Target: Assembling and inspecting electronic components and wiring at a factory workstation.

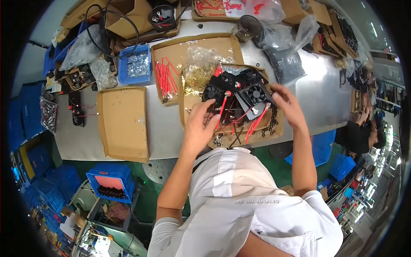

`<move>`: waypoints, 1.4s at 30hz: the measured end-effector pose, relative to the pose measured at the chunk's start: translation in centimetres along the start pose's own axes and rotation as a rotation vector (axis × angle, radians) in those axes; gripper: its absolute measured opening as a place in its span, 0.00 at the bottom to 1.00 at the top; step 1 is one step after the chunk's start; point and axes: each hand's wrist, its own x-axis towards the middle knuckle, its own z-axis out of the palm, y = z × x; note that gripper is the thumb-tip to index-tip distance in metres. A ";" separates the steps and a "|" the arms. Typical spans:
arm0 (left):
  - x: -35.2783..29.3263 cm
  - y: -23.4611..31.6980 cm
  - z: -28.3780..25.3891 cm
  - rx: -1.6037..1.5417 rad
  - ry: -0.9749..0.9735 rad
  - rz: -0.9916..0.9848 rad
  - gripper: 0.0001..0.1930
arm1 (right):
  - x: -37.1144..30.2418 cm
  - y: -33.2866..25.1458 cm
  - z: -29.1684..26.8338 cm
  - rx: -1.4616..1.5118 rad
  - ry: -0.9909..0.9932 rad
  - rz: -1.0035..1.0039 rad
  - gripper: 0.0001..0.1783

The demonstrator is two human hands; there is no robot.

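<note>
Several black fan units [257, 94] with red wires and metal ring terminals sit bunched over a cardboard tray in front of me. My left hand [200, 125] curls round the lower left edge of the left fan unit [212, 93], its thumb beside a thick red wire [222, 109]. On the other side, my right hand [289, 105] has bent fingers at the right edge of the fan unit with the grey plate. Its fingertips are partly hidden by that unit. Short red wires [253, 128] hang toward me from the units.
Left of the work lie a shallow cardboard tray [123, 147], red wires [166, 79] in another tray, and a blue bin [144, 79] of small metal parts. A bag of brass-coloured parts [198, 77] lies behind the fans. Plastic bags [284, 64] stand back right. Another person [361, 132] works far right.
</note>
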 end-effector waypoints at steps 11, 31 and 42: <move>5.6 -2.2 -1.7 0.271 0.073 -0.100 0.31 | 11.5 -6.6 7.6 -0.500 -0.362 -0.378 0.19; 3.1 -2.4 -0.1 0.204 0.059 -0.051 0.40 | 14.5 -5.2 8.3 -0.476 -0.490 -0.033 0.13; 4.0 -2.2 -0.5 0.125 -0.043 -0.195 0.41 | 15.4 -5.9 10.1 -0.718 -0.691 0.069 0.18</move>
